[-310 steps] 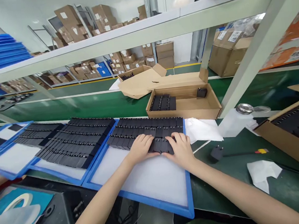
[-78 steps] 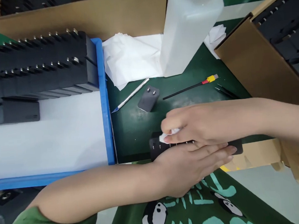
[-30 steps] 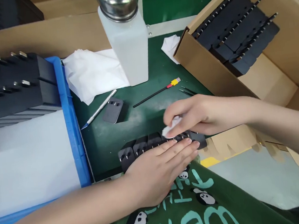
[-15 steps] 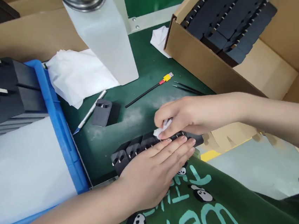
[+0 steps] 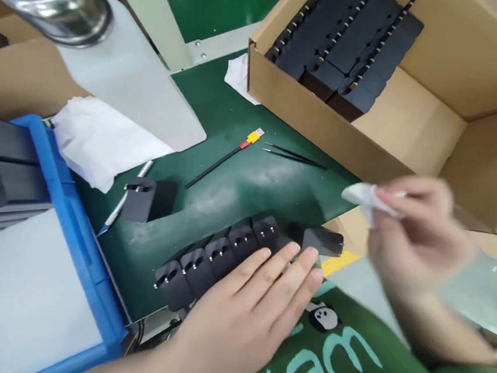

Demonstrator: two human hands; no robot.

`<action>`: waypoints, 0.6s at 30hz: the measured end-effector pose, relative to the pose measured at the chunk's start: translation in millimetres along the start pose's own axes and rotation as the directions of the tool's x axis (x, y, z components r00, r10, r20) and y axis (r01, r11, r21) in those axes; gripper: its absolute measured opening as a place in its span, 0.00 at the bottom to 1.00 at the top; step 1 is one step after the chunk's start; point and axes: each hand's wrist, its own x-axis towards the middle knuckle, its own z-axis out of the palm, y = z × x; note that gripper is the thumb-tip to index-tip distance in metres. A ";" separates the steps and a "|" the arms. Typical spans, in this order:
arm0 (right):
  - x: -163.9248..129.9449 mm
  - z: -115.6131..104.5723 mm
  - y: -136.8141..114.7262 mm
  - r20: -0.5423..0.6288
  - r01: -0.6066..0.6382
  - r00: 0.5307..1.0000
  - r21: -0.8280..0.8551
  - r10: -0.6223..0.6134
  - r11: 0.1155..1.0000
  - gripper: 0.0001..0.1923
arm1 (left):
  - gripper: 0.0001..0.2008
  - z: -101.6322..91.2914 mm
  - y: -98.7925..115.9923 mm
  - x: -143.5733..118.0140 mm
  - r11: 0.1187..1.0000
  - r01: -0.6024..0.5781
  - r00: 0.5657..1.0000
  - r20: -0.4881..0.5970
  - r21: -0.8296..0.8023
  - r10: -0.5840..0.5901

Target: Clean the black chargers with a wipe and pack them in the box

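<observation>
The one camera sits on my head, looking forward and steeply down, close over the bench edge. My left hand (image 5: 243,310) lies low in the middle of the view, my right hand (image 5: 415,235) blurred beside it. Beyond my hands, the box (image 5: 312,116) reaches the top edge. No second view shares anything.

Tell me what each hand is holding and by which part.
The right hand pinches a small white wipe at one end. The left hand grips nothing; it lies flat against the row of black adapters.
</observation>
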 end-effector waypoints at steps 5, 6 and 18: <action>-59.0 32.9 5.8 -0.165 -0.135 0.977 0.020 0.136 0.991 0.26 | 0.20 3.1 10.5 28.2 0.997 -0.068 0.998 -0.013 0.043 0.069; -53.5 37.0 6.9 -0.142 -0.126 0.981 0.051 0.132 0.991 0.25 | 0.20 4.2 11.8 32.0 0.998 -0.040 0.999 -0.024 0.052 0.041; 0.6 82.3 -1.1 0.415 -0.389 0.887 0.430 0.204 0.815 0.14 | 0.19 9.6 25.1 22.5 0.996 0.067 0.991 -0.116 0.051 -0.061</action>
